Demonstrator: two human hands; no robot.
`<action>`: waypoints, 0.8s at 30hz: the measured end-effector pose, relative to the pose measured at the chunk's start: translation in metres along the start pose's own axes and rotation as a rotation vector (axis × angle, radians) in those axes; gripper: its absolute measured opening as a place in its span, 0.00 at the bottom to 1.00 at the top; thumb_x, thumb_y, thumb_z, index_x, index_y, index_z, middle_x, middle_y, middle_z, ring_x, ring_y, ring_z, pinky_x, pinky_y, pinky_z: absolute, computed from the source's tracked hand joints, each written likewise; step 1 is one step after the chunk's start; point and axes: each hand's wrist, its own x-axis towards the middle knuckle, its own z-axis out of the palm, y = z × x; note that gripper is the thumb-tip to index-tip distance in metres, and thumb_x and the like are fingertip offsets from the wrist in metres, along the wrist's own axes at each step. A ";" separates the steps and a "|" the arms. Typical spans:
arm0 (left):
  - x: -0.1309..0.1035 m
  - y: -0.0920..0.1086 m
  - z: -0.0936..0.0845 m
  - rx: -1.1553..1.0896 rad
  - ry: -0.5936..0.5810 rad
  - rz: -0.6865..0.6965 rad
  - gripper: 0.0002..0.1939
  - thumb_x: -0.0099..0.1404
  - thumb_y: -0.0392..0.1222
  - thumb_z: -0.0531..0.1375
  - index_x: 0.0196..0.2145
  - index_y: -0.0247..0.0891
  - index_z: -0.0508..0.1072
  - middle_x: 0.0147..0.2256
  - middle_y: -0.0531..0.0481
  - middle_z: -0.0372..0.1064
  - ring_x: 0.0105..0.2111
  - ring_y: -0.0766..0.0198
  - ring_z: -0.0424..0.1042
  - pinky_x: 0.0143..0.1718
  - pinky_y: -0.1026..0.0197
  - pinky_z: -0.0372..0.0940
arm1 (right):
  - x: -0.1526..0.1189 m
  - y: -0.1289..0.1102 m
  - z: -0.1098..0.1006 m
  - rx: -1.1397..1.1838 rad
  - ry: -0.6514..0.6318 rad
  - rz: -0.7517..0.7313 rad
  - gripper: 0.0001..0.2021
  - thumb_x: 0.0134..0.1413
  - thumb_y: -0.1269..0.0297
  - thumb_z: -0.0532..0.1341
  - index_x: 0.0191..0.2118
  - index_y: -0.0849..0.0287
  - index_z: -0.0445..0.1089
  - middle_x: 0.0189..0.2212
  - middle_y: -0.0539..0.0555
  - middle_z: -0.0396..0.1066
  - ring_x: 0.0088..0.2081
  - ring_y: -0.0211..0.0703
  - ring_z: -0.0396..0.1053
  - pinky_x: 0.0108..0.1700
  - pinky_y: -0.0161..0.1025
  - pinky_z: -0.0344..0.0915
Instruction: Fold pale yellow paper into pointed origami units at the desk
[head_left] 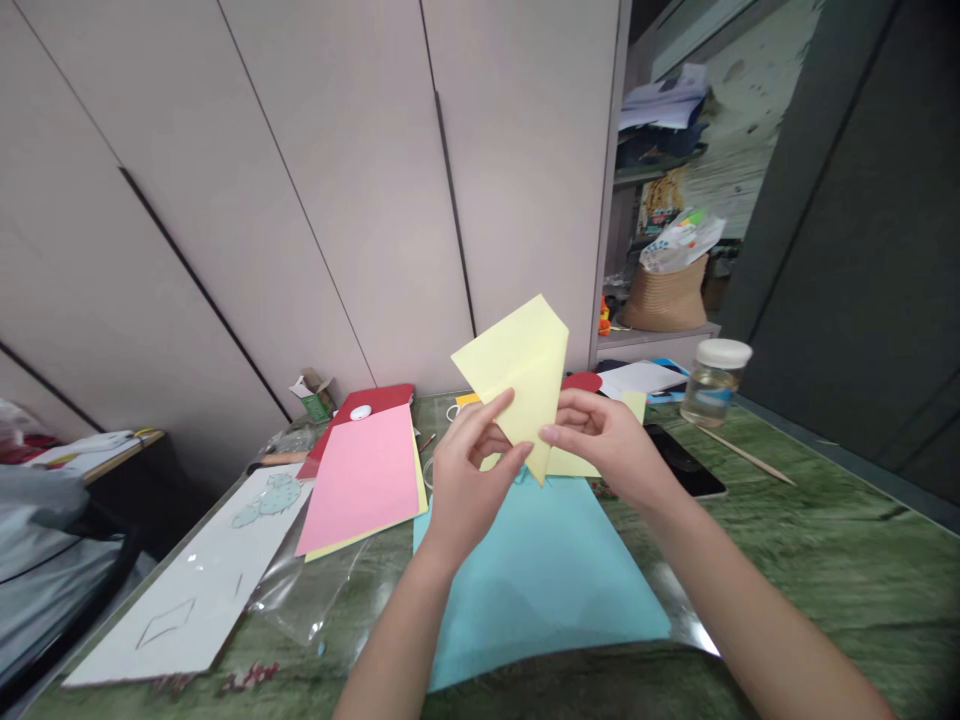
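A folded sheet of yellow paper is held up above the table, its narrow point facing down. My left hand pinches it at the lower left, with thumb and fingers closed on the paper. On the other side, my right hand has its thumb and fingertips closed at the paper's lower right edge. Below both hands lies a large light-blue sheet. Another piece of yellow paper shows partly behind my right hand.
To the left are pink paper, a red folder and a white sheet with drawings. A phone, a wooden stick and a white-lidded jar lie or stand on the right. Cupboard doors rise behind the green table.
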 end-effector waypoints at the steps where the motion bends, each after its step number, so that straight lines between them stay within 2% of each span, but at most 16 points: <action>1: 0.000 0.000 0.000 -0.004 -0.001 -0.003 0.24 0.56 0.33 0.64 0.51 0.44 0.71 0.40 0.49 0.65 0.30 0.72 0.68 0.33 0.68 0.70 | 0.000 0.000 0.000 -0.002 0.001 0.000 0.14 0.43 0.61 0.68 0.39 0.57 0.73 0.29 0.52 0.76 0.32 0.44 0.74 0.36 0.39 0.70; 18: -0.001 0.001 -0.001 -0.084 -0.018 -0.074 0.24 0.56 0.35 0.64 0.51 0.44 0.70 0.43 0.48 0.64 0.34 0.69 0.71 0.36 0.66 0.71 | 0.000 -0.002 0.003 0.016 0.037 0.015 0.13 0.40 0.63 0.69 0.36 0.57 0.73 0.25 0.49 0.75 0.30 0.42 0.72 0.33 0.37 0.66; 24: -0.002 0.001 -0.002 -0.079 -0.015 -0.068 0.24 0.57 0.33 0.64 0.51 0.46 0.70 0.43 0.49 0.64 0.34 0.70 0.71 0.36 0.67 0.71 | 0.001 0.000 0.001 0.033 0.021 0.018 0.14 0.39 0.65 0.70 0.37 0.58 0.73 0.27 0.49 0.75 0.31 0.40 0.72 0.35 0.36 0.67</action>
